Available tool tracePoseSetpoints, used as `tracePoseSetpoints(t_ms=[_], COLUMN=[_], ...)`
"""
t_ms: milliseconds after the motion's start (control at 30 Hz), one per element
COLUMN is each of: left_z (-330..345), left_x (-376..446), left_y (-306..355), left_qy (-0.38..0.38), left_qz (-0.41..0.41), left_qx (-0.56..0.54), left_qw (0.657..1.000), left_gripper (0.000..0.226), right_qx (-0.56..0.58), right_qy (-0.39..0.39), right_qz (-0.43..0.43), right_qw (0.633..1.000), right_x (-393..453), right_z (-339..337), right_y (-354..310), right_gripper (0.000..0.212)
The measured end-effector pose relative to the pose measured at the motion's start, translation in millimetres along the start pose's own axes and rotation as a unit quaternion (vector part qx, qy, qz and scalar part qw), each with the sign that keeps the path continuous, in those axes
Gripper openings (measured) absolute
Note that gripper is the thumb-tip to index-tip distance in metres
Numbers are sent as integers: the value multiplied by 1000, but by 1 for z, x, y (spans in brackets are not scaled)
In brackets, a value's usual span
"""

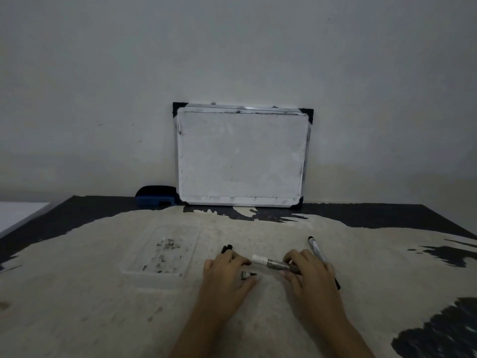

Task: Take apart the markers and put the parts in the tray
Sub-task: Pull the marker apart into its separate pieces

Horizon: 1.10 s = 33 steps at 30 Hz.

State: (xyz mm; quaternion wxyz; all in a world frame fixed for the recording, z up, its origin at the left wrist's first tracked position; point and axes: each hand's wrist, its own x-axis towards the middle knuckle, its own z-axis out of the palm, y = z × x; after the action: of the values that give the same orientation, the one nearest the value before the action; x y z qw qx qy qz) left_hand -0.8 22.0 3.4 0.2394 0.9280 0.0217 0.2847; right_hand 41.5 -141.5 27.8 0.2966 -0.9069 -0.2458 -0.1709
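Markers lie partly dismantled on a worn table [77,319] whose dark top has rubbed away to a pale patch, seen in dim light from the head camera. A small whiteboard [242,156] with black corner caps leans against the wall at the far edge, a blue-and-black eraser [155,195] just beside its lower left corner. Nearer, left of the hands, sits the clear plastic tray [144,276], its floor smudged with dark ink marks. The left hand [227,273] rests knuckles-up on the table, its fingers curled over a small dark-tipped marker part [247,275]; how firmly it holds that piece cannot be told. The right hand [308,272] is closed around the dark end of a marker barrel [277,264], whose white end [259,259] points toward the left hand. A whole marker [316,248] lies on the table just behind the right hand, running under it, and black caps [227,248] lie just beyond the left hand's fingertips.
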Motion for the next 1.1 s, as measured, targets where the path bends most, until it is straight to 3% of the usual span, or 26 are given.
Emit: tracePoseSetpoints(t_ms=[100,233,333,433,500,600,733,833,933,1000,1100], left_z=[-6,-14,-11,-7,-5,-4,-3,-3,-4,-4,-3], left_x=[3,3,3,4,5,6,3,1,1,2,3], left_y=[12,25,25,27,28,28,28,28,22,16,10], left_qy=[40,9,-1,12,26,20,-33,-38,10,41,62], left_qz=[-63,-99,-146,-201,-225,-232,-187,-137,-104,-100,-98], left_qx=[-157,-332,-409,-469,-502,-523,-489,-388,-276,-237,-213], left_qw=[985,938,901,860,835,820,851,911,955,965,970], left_gripper=[26,12,9,11,10,13,13,12,18,19,18], right_qx=[47,60,-13,-47,7,241,441,498,406,319,262], right_qy=[21,47,125,220,263,253,95,94,143,122,102], right_qz=[-14,-45,-34,-26,-2,127,244,245,186,147,133], right_qw=[999,996,992,974,965,928,859,827,883,928,950], right_x=[1,2,3,4,3,2,-1,-2,-1,-2,-3], right_z=[1,4,6,2,-4,-6,0,0,-1,-1,1], right_y=[-2,0,2,-2,-11,-26,-27,-27,-28,-29,-28], right_gripper=[22,24,26,50,58,55,17,5,17,17,15])
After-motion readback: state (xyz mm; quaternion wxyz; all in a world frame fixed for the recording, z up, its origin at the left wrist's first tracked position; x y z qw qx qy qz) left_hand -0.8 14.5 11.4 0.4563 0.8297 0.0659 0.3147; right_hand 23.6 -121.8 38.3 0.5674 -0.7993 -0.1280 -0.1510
